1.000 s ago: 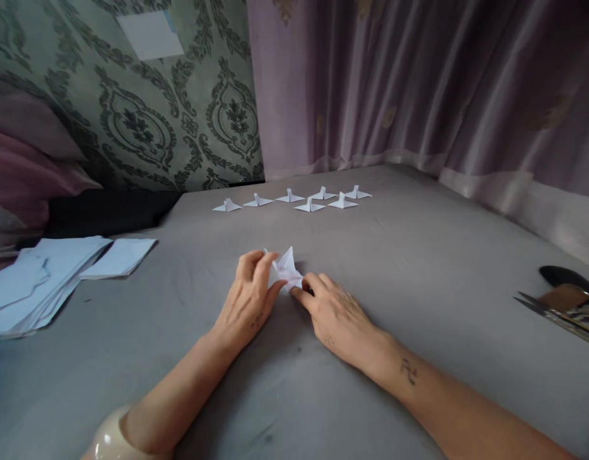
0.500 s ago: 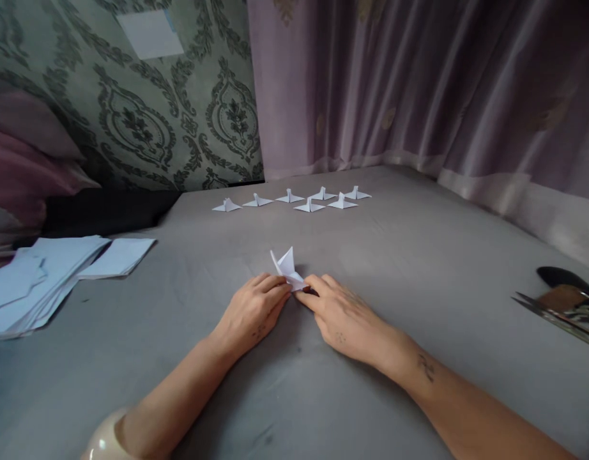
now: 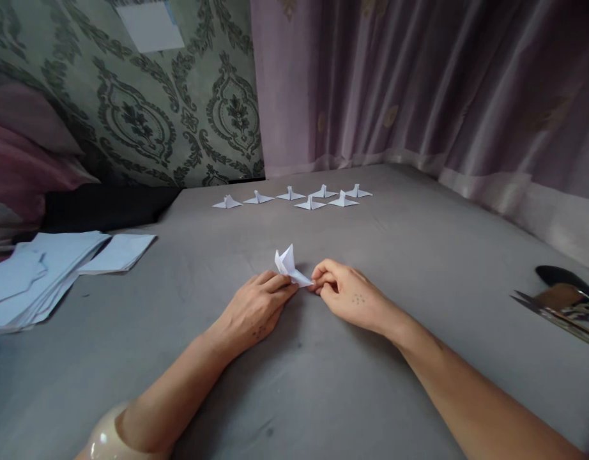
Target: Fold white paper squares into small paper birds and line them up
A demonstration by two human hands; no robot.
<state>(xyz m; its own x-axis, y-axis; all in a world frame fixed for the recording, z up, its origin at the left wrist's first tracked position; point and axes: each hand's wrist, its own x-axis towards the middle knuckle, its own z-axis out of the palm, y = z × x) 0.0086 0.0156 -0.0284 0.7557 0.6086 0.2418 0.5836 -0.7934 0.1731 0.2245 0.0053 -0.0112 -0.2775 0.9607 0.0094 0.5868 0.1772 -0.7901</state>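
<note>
A white folded paper crane (image 3: 287, 260) stands between my hands, with pointed flaps sticking up and one tip reaching right. My left hand (image 3: 259, 299) is closed on its near left side, fingers pressed together on the paper. My right hand (image 3: 345, 291) pinches the tip at the right, thumb against curled fingers. The underside of the fold is hidden by my left fingers. Further back, several similar paper cranes (image 3: 310, 203) sit in two loose rows on the grey sheet (image 3: 371, 396).
At the left lie a stack of white paper sheets (image 3: 59, 255) and a smaller pile of cut paper (image 3: 119, 252), near a black cloth (image 3: 107, 207). Scissors (image 3: 553, 313) and a brown item lie at the right edge. A purple curtain (image 3: 333, 96) hangs behind.
My right hand has shifted right and turned, now pinching the crane's right tip, which shows longer. The raised flaps have changed angle slightly. My left hand has stayed nearly in place.
</note>
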